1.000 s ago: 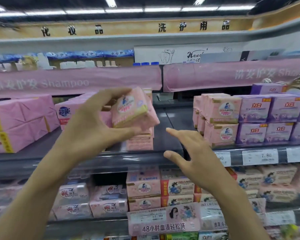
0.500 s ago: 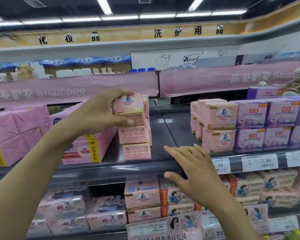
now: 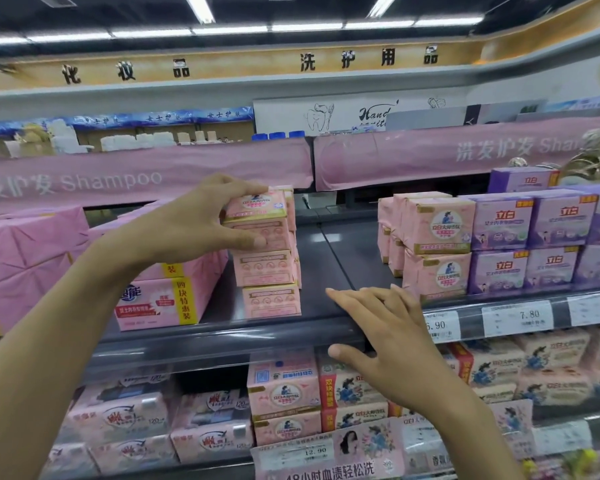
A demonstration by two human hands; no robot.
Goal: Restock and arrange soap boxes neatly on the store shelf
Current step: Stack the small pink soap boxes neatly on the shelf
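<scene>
Soap box (image 3: 255, 206), pink with gold edging, pinched by left hand (image 3: 187, 230); right hand (image 3: 388, 344) spread.

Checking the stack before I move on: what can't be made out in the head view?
Head view only:
- Pink stack, upper left: hidden by the left hand holding its top.
- Rows behind it: blocked by its front boxes.
- Price tag, left part: covered by the right hand.
- Box small print: blurred.
- Far-left pink pack: cut by the frame edge.
</scene>
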